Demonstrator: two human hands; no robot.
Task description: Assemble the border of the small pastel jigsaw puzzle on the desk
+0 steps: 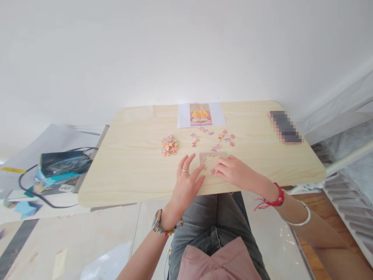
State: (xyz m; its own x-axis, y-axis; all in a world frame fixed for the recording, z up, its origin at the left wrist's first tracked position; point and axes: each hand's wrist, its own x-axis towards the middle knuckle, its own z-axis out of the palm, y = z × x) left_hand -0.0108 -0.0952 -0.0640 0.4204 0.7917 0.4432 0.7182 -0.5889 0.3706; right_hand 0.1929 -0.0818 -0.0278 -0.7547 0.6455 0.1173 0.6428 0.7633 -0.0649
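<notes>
Left hand (186, 182): open, flat, steadying puzzle frame (210, 160) on counter (131, 171) | right hand (233, 171): pinching piece (213, 171) | press gently, align tabs first.

Left hand (186, 182) flat, fingers spread; right hand (233, 172) curled, fingertips down.

This looks like a room in a home. A small light wooden table (131, 171) stands against a plain white wall (175, 50) on a glossy pale tiled floor (87, 241). Jigsaw pieces (169, 146) and a printed picture (200, 114) lie on it, a phone (284, 126) at the far right. To the left, bags and papers (62, 165) sit in a loose heap with a cable (32, 190).
</notes>
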